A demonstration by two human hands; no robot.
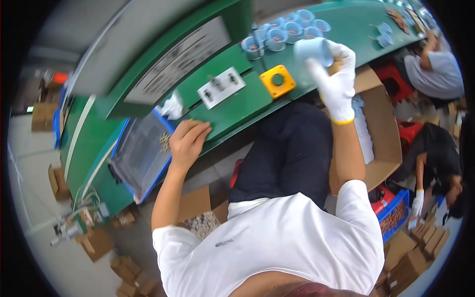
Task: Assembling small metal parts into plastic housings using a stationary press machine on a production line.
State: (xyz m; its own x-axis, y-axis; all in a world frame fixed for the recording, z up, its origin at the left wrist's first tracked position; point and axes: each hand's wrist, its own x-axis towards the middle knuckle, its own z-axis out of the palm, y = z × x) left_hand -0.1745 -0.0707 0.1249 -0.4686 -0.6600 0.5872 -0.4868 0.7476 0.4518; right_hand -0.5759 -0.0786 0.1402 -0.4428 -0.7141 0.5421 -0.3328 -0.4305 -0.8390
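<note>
My right hand (338, 81), in a white knit glove with a yellow cuff, grips a light blue plastic cup (316, 51). The cup is held tilted above the bench; it is blurred and its contents do not show. My left hand (189, 141) is bare, with fingers curled and pressed together over the front edge of the green machine base (227, 111). Whatever its fingertips hold, if anything, is hidden. Beside it lies a blue-rimmed tray (141, 153) with a small heap of brass-coloured parts (165, 142). A metal fixture plate (221, 88) sits on the base.
A yellow box with a round dark button (278, 81) stands right of the fixture. Several blue cups of small parts (276, 38) crowd the bench behind. Crumpled white paper (172, 106) lies by the tray. An open carton (381, 143) is at my right; two people work farther right.
</note>
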